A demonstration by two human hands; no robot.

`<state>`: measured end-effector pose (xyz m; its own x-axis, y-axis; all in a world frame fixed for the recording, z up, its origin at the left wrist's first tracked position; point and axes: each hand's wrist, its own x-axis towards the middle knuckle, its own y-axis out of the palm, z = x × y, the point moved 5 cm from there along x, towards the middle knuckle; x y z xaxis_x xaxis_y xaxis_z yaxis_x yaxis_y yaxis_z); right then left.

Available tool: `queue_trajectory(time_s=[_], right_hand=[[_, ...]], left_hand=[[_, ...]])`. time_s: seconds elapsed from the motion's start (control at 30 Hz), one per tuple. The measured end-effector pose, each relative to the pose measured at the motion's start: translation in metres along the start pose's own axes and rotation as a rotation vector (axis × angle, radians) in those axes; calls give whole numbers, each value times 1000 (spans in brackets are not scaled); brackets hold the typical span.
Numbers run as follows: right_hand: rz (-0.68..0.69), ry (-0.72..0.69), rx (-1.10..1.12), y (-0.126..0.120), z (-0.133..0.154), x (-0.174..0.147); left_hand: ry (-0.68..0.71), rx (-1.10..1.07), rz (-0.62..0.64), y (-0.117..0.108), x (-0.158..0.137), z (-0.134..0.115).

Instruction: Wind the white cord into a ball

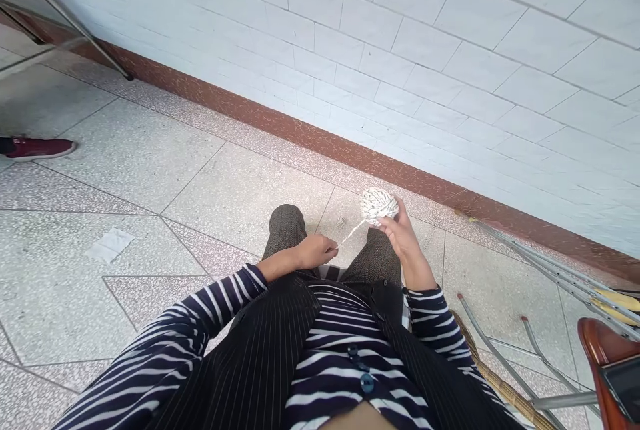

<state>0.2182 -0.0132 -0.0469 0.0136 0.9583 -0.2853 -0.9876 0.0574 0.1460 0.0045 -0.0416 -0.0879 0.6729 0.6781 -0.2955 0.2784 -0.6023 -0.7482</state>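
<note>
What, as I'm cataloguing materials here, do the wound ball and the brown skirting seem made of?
Wound ball: matte, off-white twisted cord, judging by its ridged strands; cotton, paper or another fibre, I can't tell. Brown skirting: probably smooth stone or stone-look tile, given its pale veining.

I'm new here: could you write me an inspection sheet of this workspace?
Surface: speckled floor, hard, with seams.
Job's things: ball of white cord, raised above the floor; strand leading off it.
Clutter: white paper on the floor.
Grips: left hand pinches the strand; right hand holds the ball.
Cables: nothing seen.
Surroundings: tiled wall; red shoe at the left; metal bars, lower right.
</note>
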Motion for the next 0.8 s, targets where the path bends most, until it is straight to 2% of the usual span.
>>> queue_trajectory(time_s=[0.13, 0.23, 0.27, 0.33, 0.4, 0.47, 0.63, 0.73, 0.8], right_hand=[[-188, 21, -408, -17, -18, 13], [-139, 76, -560, -2, -49, 1], [-90, 119, -509, 6, -60, -6], [72, 231, -271, 25, -75, -21], [234, 309, -33, 41, -77, -34], [329, 323, 127, 48, -67, -42], [351, 219, 247, 44, -38, -46], [356, 164, 270, 43, -25, -48], [342, 134, 267, 41, -17, -47]], left_hand=[[182, 215, -115, -27, -2, -18], [285, 300, -224, -57, 5, -23], [314, 308, -242, -64, 7, -23], [372, 285, -259, -74, 13, -22], [405, 208, -264, -79, 18, -19], [381, 60, -268, -80, 22, -14], [192, -429, -254, -68, 32, 7], [143, -542, -190, -51, 35, 14], [109, -518, -156, -37, 35, 16]])
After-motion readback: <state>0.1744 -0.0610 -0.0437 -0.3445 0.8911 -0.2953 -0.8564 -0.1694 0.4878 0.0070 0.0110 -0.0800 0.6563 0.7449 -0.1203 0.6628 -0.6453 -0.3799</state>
